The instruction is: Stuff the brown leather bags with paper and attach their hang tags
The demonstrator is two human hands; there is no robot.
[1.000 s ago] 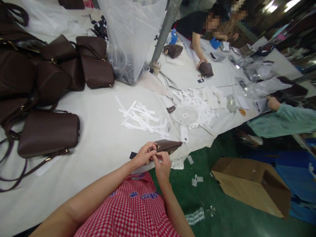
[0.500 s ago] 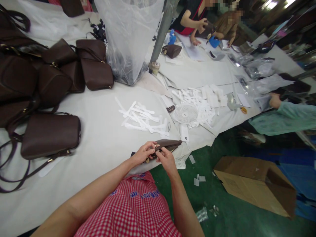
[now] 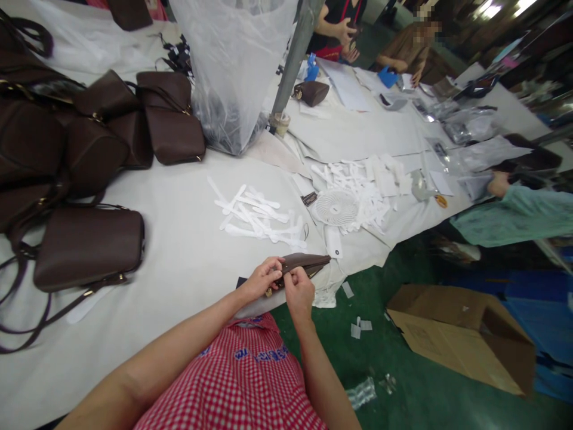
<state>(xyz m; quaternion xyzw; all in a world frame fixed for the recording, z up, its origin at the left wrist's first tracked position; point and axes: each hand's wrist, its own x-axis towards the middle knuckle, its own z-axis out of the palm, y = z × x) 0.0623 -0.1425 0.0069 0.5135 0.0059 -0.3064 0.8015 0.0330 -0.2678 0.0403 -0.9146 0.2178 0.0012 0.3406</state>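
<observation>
A small brown leather bag (image 3: pixel 308 261) with gold-coloured hardware lies at the table's near edge, between my hands. My left hand (image 3: pixel 265 278) grips its left part, thumb and fingers closed near the gold fittings. Close beside it, my right hand (image 3: pixel 299 291) pinches at the bag's near side; the exact part between its fingertips is hidden. A white tag (image 3: pixel 333 241) lies just beyond the bag's right end. White paper strips (image 3: pixel 257 212) lie in a loose heap farther up the table.
Brown handbags (image 3: pixel 89 248) with straps crowd the left side. A clear plastic bag (image 3: pixel 237 77) stands by a metal post (image 3: pixel 293 65). A white fan (image 3: pixel 338 207) lies among more strips. A cardboard box (image 3: pixel 461 334) sits on the green floor. Co-workers are across the table and at right.
My right hand has turned and its fingers have drawn together at the bag. My left hand stays nearly still. Across the table, a co-worker's hands have lifted and moved left.
</observation>
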